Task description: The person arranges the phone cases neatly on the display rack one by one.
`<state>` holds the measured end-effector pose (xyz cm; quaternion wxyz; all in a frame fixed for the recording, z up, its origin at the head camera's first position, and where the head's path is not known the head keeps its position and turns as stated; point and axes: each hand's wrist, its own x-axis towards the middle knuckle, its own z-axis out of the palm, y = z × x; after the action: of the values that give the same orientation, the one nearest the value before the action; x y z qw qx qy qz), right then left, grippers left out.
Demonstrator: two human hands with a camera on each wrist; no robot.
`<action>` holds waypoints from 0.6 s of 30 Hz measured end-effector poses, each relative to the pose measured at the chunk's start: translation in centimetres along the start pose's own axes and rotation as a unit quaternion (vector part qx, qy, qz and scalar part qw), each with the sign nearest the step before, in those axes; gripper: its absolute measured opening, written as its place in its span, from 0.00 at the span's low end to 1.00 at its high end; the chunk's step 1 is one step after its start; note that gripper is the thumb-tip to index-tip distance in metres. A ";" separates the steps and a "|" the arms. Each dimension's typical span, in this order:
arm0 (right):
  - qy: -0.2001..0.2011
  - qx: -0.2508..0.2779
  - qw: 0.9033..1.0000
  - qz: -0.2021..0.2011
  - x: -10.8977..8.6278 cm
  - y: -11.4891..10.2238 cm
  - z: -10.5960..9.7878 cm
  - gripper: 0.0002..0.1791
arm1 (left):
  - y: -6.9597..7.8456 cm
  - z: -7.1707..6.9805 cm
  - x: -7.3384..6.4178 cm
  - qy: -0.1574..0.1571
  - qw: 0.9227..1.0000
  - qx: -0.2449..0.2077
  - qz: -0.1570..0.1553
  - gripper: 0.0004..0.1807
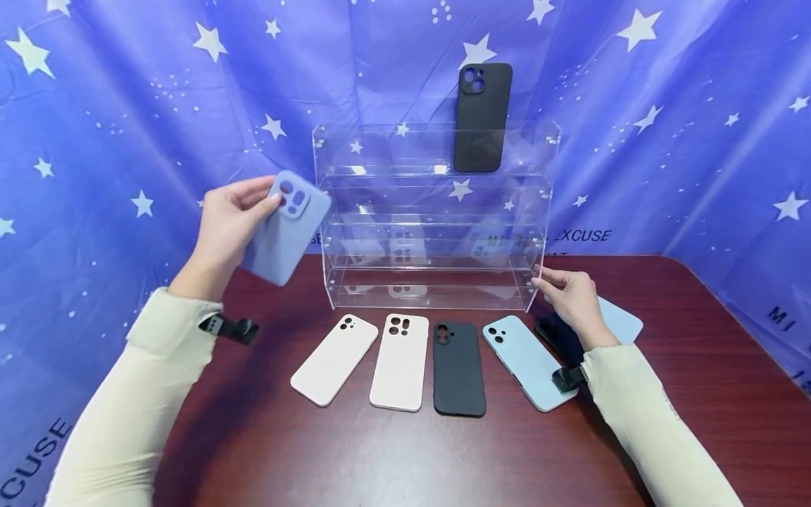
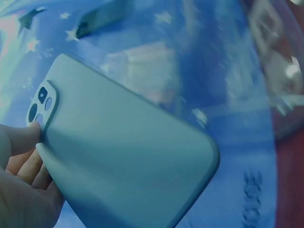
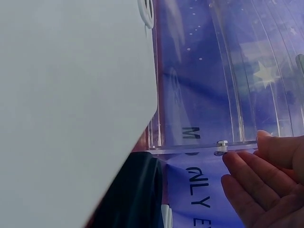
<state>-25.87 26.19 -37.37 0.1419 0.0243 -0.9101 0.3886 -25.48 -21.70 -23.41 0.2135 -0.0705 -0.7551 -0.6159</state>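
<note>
A lavender-blue phone case (image 1: pixel 288 236) is pinched by my left hand (image 1: pixel 229 222) at its camera-cutout corner, raised left of a clear acrylic display stand (image 1: pixel 437 225). In the left wrist view the thumb lies beside the cutouts of this phone case (image 2: pixel 128 142), and the other fingers are behind it. My right hand (image 1: pixel 573 299) grips the lower right side panel of the stand. Seen from the right wrist, the thumb of the right hand (image 3: pixel 270 185) is at the panel's edge, with the fingers outside it. A black phone case (image 1: pixel 483 116) stands upright on the top tier.
On the dark red table (image 1: pixel 393 458) before the stand lie a cream phone case (image 1: pixel 334 360), a second cream case (image 1: pixel 399 366), a black case (image 1: pixel 459 373) and a light blue case (image 1: pixel 529 366). More cases, one pale blue (image 1: pixel 621 320), lie partly hidden by the right hand. A starry curtain (image 1: pixel 253 84) hangs behind.
</note>
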 end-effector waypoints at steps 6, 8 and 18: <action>0.005 -0.010 1.000 0.004 -0.3 0.0 -0.5 0.21 | 2.9 3.7 1.7 -0.007 0.997 -0.076 0.004 0.19; 0.007 -0.012 1.000 0.004 -0.4 0.0 -0.6 0.21 | 3.6 4.8 2.2 -0.015 0.995 -0.099 0.009 0.19; -0.007 -0.005 1.000 0.007 -0.3 -0.4 -0.2 0.21 | 7.6 8.2 5.0 0.058 0.969 -0.239 0.007 0.18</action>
<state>-25.43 26.06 -37.01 0.1332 0.0195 -0.9132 0.3847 -29.11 -12.89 -15.77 0.2378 -0.0890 -0.5723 -0.7797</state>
